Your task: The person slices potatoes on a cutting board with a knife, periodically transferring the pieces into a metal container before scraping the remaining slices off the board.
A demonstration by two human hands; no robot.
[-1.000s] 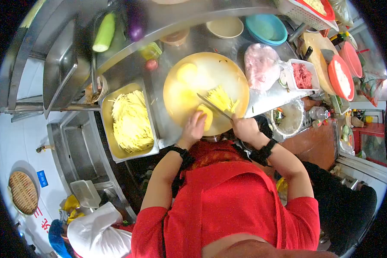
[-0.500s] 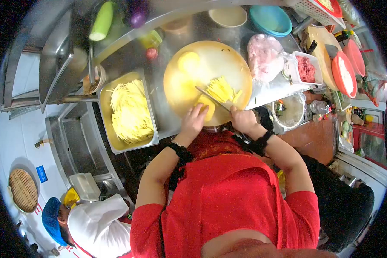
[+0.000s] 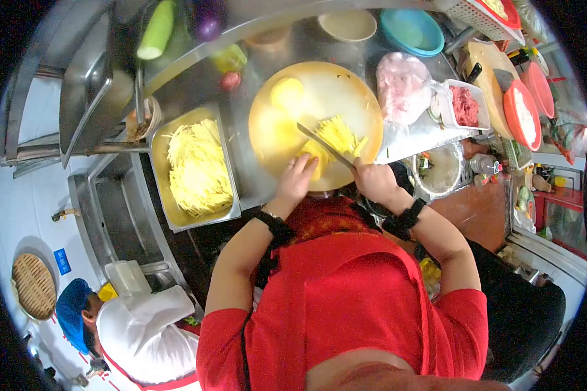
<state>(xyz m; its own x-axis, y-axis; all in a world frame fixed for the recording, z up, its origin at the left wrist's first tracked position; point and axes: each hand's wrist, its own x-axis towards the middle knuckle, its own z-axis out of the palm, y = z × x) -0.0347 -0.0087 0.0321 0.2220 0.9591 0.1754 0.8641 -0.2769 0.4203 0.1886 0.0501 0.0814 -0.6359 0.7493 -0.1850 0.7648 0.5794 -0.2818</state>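
Left hand (image 3: 295, 177) pinning potato (image 3: 314, 156), lower centre of board (image 3: 346, 88), fingers curled over its rounded side, best hold; likely firm, light, wet-slick; right hand (image 3: 376, 182) gripping knife (image 3: 326, 144).

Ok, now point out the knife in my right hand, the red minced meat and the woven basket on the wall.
Knife (image 3: 326, 145): head view, middle of the blade.
Minced meat (image 3: 464, 107): head view, middle of the pile.
Woven basket (image 3: 34, 287): head view, middle of its weave.
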